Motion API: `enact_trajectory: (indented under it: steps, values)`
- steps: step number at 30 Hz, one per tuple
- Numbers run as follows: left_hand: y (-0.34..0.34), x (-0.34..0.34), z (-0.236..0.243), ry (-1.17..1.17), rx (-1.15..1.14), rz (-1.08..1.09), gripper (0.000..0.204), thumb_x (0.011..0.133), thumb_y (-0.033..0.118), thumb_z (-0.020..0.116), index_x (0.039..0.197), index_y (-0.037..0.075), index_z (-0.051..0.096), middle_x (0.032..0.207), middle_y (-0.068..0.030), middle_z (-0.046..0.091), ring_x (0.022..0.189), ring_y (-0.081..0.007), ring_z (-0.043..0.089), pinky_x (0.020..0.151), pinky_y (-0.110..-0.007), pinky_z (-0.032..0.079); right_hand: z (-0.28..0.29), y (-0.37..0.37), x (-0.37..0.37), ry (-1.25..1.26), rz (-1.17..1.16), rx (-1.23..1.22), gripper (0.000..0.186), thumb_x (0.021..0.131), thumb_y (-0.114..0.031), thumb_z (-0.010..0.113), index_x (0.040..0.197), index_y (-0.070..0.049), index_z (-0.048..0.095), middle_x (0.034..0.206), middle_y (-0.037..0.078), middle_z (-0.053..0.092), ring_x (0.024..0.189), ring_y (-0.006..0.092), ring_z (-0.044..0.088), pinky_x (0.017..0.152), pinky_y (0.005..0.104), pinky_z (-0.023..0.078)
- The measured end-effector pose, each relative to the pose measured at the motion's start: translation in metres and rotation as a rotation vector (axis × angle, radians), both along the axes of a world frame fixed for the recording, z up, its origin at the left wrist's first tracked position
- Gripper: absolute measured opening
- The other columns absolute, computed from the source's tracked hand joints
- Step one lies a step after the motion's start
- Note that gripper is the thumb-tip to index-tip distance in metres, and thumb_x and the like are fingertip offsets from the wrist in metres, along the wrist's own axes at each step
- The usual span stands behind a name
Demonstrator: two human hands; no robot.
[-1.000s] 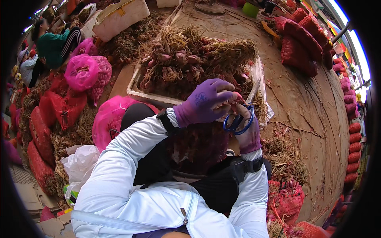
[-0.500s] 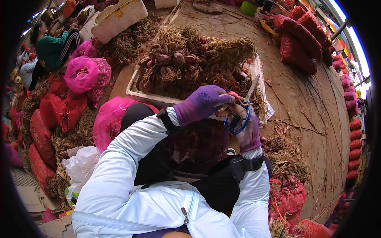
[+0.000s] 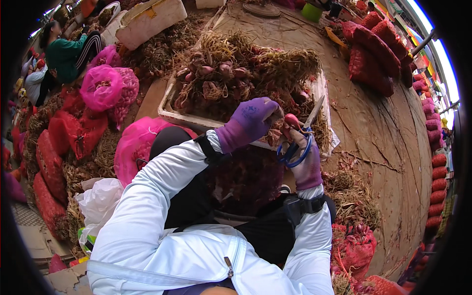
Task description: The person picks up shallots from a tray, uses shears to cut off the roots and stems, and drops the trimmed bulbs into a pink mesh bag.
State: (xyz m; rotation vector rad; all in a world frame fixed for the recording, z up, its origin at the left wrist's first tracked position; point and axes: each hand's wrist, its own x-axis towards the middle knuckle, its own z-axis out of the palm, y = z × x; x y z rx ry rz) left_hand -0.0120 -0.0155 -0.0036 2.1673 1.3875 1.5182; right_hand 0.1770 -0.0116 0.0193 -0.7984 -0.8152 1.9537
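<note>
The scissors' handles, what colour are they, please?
The scissors' handles are blue, seen best in the head view.

Scissors [image 3: 311, 116] and heaped box [image 3: 178, 117] obstruct; open floor [image 3: 378, 123] lies right.

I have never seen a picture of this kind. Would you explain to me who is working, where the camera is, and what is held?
There is no machine here: these are a person's own hands, in purple-and-pale gloves. The camera sits on the head and looks down; its wide fisheye lens bends straight edges and leaves dark corners.

In front, a white box stands on the brown floor covering, heaped with shallots and their dry leaves. The right hand holds blue-handled scissors, blades pointing away from the person, and a reddish shallot bulb at its fingers. The left hand is beside that bulb, fingers curled; whether it holds anything is unclear.
</note>
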Motion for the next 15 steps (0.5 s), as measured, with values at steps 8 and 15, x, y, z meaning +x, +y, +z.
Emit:
enact_trajectory:
  steps: [8, 15]
  values:
    - [-0.007, 0.001, 0.000, 0.158, -0.165, -0.077, 0.022, 0.078, 0.022, 0.071, 0.092, 0.007, 0.065, 0.082, -0.0107, 0.062, 0.076, -0.0300, 0.062, 0.069, -0.037, 0.050, -0.020, -0.002, -0.004, -0.230, -0.173, 0.268, 0.039, 0.083, 0.004, 0.063, 0.120, -0.003, 0.051, 0.103, 0.011, 0.060, 0.084, 0.0129, 0.064, 0.073, 0.0248, 0.056]
    - [-0.005, 0.002, -0.004, 0.236, -0.152, -0.063, 0.016, 0.081, 0.024, 0.066, 0.081, 0.008, 0.062, 0.072, -0.0102, 0.057, 0.072, -0.0307, 0.059, 0.064, -0.039, 0.047, -0.017, -0.004, -0.007, -0.320, -0.169, 0.267, 0.038, 0.084, 0.004, 0.066, 0.117, -0.003, 0.050, 0.098, 0.010, 0.061, 0.083, 0.0140, 0.065, 0.072, 0.0269, 0.057]
